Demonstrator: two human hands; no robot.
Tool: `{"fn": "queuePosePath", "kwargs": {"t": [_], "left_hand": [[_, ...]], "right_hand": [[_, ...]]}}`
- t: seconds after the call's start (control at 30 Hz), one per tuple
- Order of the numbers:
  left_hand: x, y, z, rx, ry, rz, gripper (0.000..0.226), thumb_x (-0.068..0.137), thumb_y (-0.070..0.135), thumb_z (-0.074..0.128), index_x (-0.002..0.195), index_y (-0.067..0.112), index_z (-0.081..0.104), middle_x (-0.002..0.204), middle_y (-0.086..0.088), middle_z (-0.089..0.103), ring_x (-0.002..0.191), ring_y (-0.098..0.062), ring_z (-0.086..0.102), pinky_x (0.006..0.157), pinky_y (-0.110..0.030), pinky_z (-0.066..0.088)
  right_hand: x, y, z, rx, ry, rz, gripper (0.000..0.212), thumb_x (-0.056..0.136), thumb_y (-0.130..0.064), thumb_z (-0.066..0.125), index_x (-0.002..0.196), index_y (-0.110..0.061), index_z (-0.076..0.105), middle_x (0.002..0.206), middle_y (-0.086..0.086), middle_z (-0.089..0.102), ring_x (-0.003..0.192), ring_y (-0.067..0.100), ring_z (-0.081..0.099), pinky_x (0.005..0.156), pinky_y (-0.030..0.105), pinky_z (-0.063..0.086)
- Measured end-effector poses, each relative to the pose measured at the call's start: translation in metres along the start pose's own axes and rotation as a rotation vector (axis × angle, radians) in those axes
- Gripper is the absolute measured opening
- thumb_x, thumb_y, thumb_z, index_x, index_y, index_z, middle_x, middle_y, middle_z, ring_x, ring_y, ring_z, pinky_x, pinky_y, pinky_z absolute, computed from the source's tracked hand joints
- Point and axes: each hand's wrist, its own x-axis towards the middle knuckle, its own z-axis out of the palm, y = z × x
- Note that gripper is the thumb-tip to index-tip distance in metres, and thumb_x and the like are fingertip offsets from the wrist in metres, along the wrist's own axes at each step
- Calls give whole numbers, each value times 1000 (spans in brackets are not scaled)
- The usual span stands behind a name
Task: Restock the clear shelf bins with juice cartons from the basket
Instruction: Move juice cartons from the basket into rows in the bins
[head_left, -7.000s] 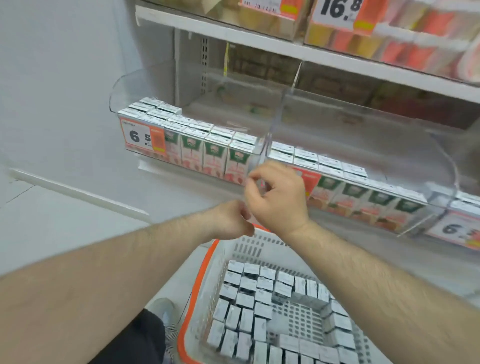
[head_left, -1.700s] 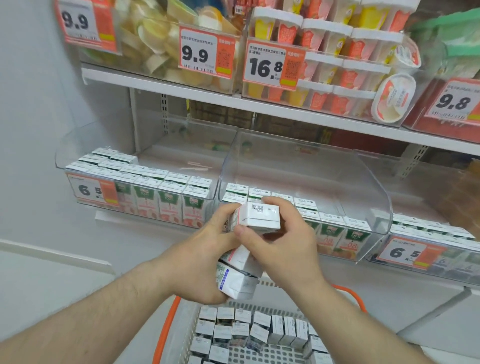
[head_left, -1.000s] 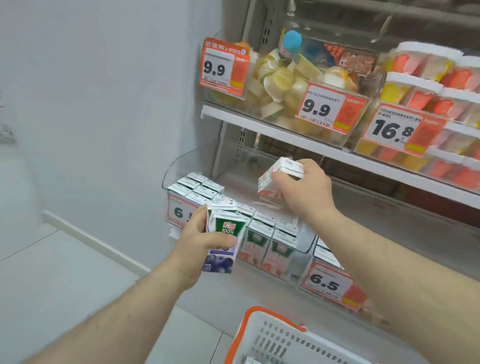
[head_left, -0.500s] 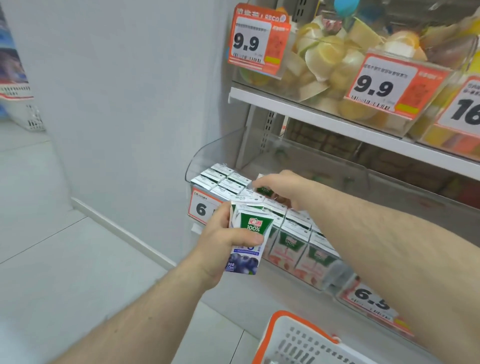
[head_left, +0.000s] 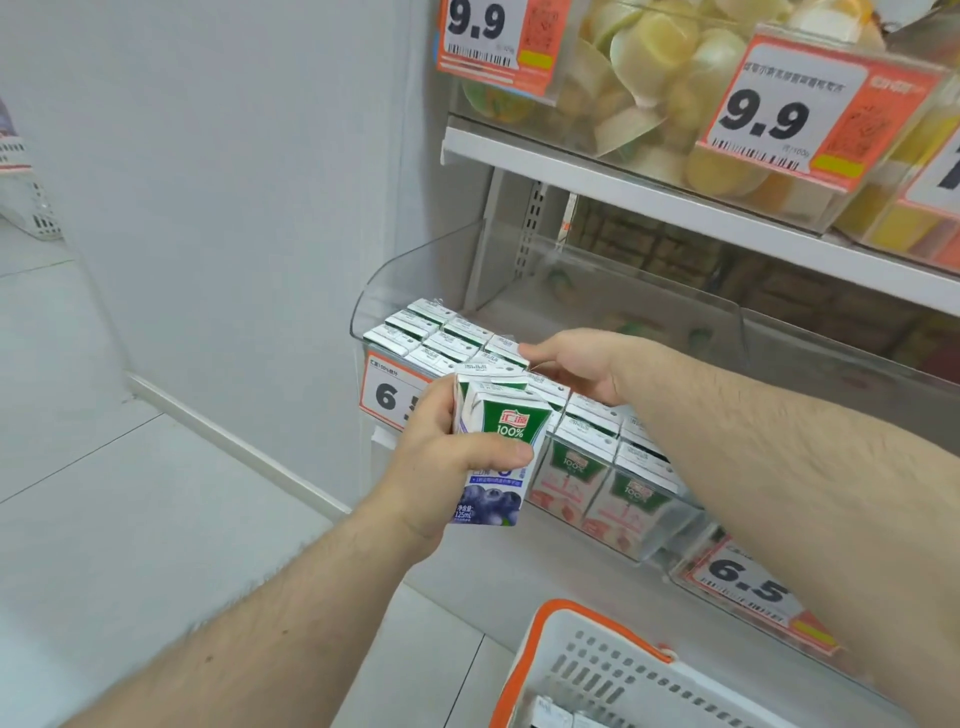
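The carton (head_left: 493, 457) in the left hand (head_left: 441, 467) is a small upright juice box — green band at the top with a red logo and "100%", white middle, blue-purple bottom with blueberries pictured. A second carton sits pressed behind it in the same grip; fingers curl around the far side and the thumb lies across the front. It is held just in front of the clear bin (head_left: 415, 270) on the lower shelf, level with the bin's front row.

In the bin stand rows of cartons (head_left: 597, 467) with white tops, green bands and pinkish fruit below. The right hand (head_left: 576, 364) reaches over them, fingers loosely bent and touching the tops in the back rows — whether it pinches one cannot be told.

An orange price tag (head_left: 389, 395) hangs on the bin's front. Below, the white basket (head_left: 597, 670) with an orange rim shows carton tops.
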Motion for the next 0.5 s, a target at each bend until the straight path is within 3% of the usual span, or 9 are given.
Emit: {"fn": "queuePosePath", "kwargs": {"t": [0.13, 0.23, 0.3, 0.4, 0.5], "left_hand": [[0, -1, 2, 54, 5, 29, 72, 46, 11, 78, 115, 14, 58, 104, -10, 74, 93, -34, 71, 70, -41, 56], [-6, 1, 5, 123, -51, 75, 72, 45, 12, 79, 113, 17, 57, 102, -6, 74, 89, -27, 72, 62, -36, 56], [-12, 4, 12, 168, -103, 107, 71, 45, 15, 80, 112, 21, 57, 101, -3, 74, 91, -25, 72, 65, -38, 58], [-21, 7, 26, 253, -168, 152, 74, 46, 25, 81, 115, 23, 55, 106, 0, 72, 101, -21, 70, 82, -40, 58], [-28, 4, 43, 299, -215, 147, 76, 47, 29, 82, 116, 20, 53, 107, 1, 72, 102, -19, 69, 87, -40, 56]], "right_hand": [[-7, -2, -1, -202, 116, -28, 38, 93, -47, 61, 105, -11, 67, 98, 1, 75, 79, 19, 70, 66, 32, 55], [-13, 0, -1, -480, 342, -133, 58, 82, -63, 67, 103, -9, 67, 97, 1, 73, 89, 19, 69, 78, 36, 58], [-23, -1, 0, -558, 500, -263, 60, 81, -62, 68, 103, -6, 67, 97, 2, 71, 90, 20, 68, 82, 35, 57], [-58, 0, 6, -367, 710, -527, 34, 88, -49, 65, 91, -15, 68, 90, -4, 70, 85, 16, 67, 82, 36, 56], [-112, 21, 12, -95, 754, -714, 16, 88, -35, 65, 78, -22, 68, 75, -4, 72, 76, 16, 72, 69, 33, 56]]}}
